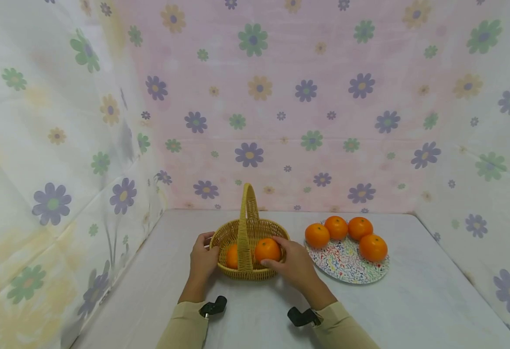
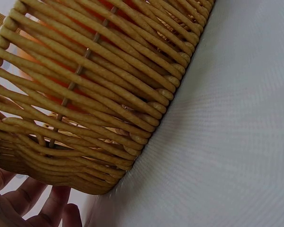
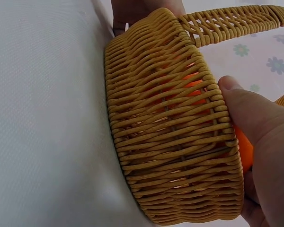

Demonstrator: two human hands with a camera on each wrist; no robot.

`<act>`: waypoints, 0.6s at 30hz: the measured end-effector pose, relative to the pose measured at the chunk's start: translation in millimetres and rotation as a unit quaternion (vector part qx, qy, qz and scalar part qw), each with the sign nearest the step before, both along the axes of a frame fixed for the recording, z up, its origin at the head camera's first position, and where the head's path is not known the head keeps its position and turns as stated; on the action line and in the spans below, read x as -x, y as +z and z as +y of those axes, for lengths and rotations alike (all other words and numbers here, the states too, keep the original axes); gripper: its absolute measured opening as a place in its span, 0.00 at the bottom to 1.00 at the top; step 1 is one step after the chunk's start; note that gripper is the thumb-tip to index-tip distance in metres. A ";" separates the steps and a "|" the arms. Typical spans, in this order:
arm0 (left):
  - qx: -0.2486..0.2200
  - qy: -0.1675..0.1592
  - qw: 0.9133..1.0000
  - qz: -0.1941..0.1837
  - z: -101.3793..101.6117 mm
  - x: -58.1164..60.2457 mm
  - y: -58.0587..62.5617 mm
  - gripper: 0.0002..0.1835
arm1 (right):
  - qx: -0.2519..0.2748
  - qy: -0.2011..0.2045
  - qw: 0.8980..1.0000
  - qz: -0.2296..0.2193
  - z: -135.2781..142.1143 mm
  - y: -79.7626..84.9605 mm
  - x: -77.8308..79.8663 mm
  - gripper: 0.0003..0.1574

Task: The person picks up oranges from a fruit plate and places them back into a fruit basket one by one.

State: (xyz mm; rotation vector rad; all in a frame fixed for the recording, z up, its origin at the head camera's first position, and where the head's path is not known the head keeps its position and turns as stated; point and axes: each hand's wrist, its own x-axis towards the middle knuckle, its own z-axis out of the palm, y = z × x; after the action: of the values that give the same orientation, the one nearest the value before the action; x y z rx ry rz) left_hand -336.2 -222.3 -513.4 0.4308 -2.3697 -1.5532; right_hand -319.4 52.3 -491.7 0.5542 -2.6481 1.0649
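Tan sleeves (image 1: 183, 327), cut off at the frame's lower edge, reach over a white-covered table (image 1: 150, 300), black wrist mounts (image 1: 213, 307) at their cuffs. One orange (image 1: 267, 249) sits within the right half of a wicker basket (image 1: 255, 276), the right hand (image 1: 296, 261) clamped on it with thumb and fingers; whether it touches the basket's floor cannot be made out. Round, the fruit shows no clear long axis. The oval basket stands slightly left of the table's middle, its length running toward the left and right edges, its tall handle (image 1: 244, 232) arching from near rim to far. That handle hides part of a second orange (image 1: 232, 257). The left hand (image 1: 203, 261) grips the basket's left rim, fingers partly hidden behind its wall. Toward the table's right edge, a speckled plate (image 1: 346, 265) carries four more oranges (image 1: 336, 228). Flowered cloth (image 1: 281, 104) rises beyond the far edge.
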 end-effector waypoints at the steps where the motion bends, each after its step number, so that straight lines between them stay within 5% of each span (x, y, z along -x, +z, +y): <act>1: 0.000 0.000 1.000 -0.001 0.1 0.0 0.0 0.27 | 0.000 0.000 1.000 0.002 -0.1 0.0 -0.3 0.49; 18: 0.003 -0.006 1.000 -0.002 -1.8 0.8 -1.4 0.27 | 0.018 0.004 0.999 -0.039 0.0 -1.8 -2.0 0.47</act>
State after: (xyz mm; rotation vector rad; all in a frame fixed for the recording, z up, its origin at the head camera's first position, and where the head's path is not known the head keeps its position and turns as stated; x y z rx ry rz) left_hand -337.0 -224.1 -514.8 0.4195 -2.3828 -1.5519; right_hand -317.4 52.3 -493.5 0.5258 -2.6904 1.1563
